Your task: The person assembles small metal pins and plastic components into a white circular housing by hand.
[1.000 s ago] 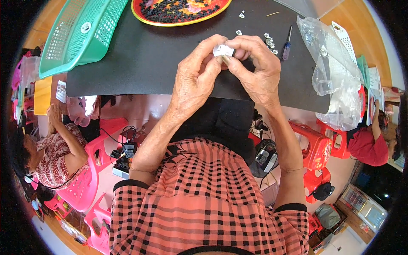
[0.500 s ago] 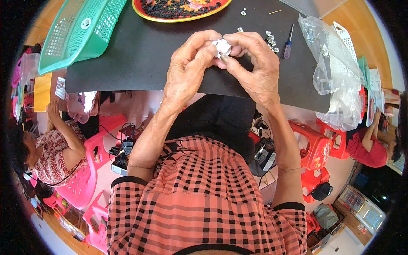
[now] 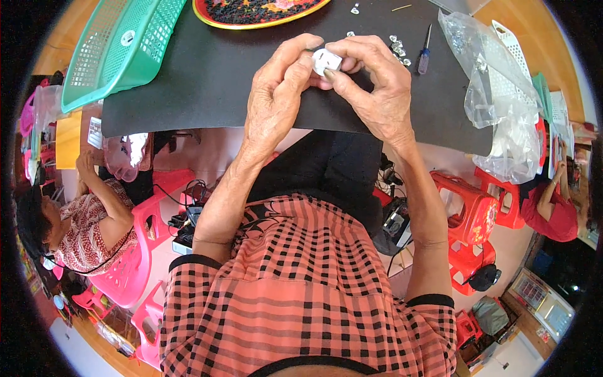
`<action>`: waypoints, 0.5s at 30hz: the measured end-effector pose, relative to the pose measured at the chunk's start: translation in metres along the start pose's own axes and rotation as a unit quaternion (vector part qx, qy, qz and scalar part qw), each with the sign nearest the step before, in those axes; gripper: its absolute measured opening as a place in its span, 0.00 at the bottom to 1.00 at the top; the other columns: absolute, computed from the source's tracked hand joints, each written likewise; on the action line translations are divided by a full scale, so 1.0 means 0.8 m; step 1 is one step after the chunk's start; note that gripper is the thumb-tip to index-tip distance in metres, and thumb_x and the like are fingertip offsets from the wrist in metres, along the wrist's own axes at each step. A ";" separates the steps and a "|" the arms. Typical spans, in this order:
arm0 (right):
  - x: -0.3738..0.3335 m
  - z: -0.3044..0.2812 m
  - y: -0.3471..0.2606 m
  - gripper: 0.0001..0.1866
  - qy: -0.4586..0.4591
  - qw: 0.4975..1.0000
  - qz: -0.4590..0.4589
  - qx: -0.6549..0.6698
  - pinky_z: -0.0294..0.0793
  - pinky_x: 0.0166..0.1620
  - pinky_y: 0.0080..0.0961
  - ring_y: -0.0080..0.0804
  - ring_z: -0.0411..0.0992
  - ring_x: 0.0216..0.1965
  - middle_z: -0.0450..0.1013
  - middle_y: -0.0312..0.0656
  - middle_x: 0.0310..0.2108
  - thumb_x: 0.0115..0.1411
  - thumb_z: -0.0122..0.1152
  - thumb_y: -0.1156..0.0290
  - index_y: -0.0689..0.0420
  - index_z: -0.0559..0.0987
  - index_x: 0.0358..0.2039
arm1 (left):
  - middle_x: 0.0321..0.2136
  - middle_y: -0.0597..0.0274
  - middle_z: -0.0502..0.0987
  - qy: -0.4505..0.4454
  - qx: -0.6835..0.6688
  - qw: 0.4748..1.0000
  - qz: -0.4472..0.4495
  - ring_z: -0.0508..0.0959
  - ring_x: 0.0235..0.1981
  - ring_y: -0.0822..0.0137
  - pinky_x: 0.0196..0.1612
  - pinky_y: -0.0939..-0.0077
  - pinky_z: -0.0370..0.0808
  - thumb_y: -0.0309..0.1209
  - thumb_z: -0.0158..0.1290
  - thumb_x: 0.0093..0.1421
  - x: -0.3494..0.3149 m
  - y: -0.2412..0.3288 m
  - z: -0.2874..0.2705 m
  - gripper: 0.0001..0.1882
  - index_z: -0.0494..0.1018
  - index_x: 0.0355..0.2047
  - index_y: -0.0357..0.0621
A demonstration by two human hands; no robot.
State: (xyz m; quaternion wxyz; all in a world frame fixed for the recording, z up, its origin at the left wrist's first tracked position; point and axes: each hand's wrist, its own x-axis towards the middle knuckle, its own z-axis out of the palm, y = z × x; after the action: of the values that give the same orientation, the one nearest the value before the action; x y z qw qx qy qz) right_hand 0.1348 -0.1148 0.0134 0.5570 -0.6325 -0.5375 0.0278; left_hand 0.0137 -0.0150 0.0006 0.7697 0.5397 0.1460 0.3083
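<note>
Up over the dark table (image 3: 195, 94) I hold a small white plastic piece with dark slots, like a socket face (image 3: 326, 61). My left hand (image 3: 275, 91) grips its left side between thumb and fingers. On the other side my right hand (image 3: 379, 88) is closed on it, the thumb pressed against its lower edge. Fingers partly cover the piece. Just beyond my right hand lie several small clear and metallic parts (image 3: 397, 48), with a screwdriver (image 3: 425, 53) to their right.
A green basket (image 3: 135, 60) stands at the left. Ahead, a red and yellow tray (image 3: 251, 26) holds many small black bits. A clear plastic bag (image 3: 480, 75) hangs over the right edge. People sit left (image 3: 94, 226) and right (image 3: 553, 213); a red stool (image 3: 471, 207) stands right.
The white piece has turned in my fingers, so its slotted face now shows. Both hands still hold it, and the whole view has shifted slightly.
</note>
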 end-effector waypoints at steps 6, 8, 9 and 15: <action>-0.002 0.000 0.002 0.15 0.004 0.999 0.026 0.022 0.74 0.35 0.18 0.22 0.72 0.30 0.73 0.37 0.33 0.46 0.67 0.79 0.58 0.79 0.38 | 0.35 0.59 0.75 -0.035 0.035 0.999 0.018 0.76 0.33 0.72 0.40 0.79 0.75 0.26 0.45 0.64 0.000 0.002 -0.003 0.13 0.68 0.47 0.33; -0.003 0.001 0.003 0.16 0.009 0.999 0.031 0.038 0.74 0.35 0.18 0.22 0.72 0.30 0.73 0.38 0.32 0.46 0.67 0.79 0.58 0.79 0.38 | 0.36 0.59 0.75 -0.037 0.019 0.999 0.005 0.76 0.33 0.72 0.40 0.79 0.74 0.25 0.46 0.63 0.001 0.001 -0.003 0.13 0.68 0.47 0.34; -0.003 0.002 0.003 0.16 0.014 0.998 0.036 0.055 0.74 0.35 0.18 0.22 0.72 0.30 0.74 0.38 0.32 0.46 0.67 0.79 0.58 0.79 0.38 | 0.36 0.59 0.75 -0.037 0.019 0.999 0.006 0.76 0.33 0.72 0.40 0.79 0.74 0.25 0.46 0.63 0.001 0.000 -0.003 0.13 0.68 0.47 0.34; -0.001 0.003 0.001 0.18 0.013 0.999 0.029 0.030 0.73 0.35 0.19 0.23 0.73 0.30 0.73 0.38 0.31 0.45 0.67 0.80 0.59 0.78 0.40 | 0.36 0.60 0.75 -0.029 0.027 0.999 0.014 0.75 0.34 0.73 0.40 0.80 0.74 0.24 0.46 0.63 0.001 0.000 -0.001 0.12 0.68 0.47 0.34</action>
State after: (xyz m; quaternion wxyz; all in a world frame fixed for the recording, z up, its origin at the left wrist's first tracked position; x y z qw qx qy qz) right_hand 0.1336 -0.1136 0.0111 0.5816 -0.6313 -0.5104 0.0513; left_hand 0.0139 -0.0134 0.0006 0.7540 0.5713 0.1241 0.2993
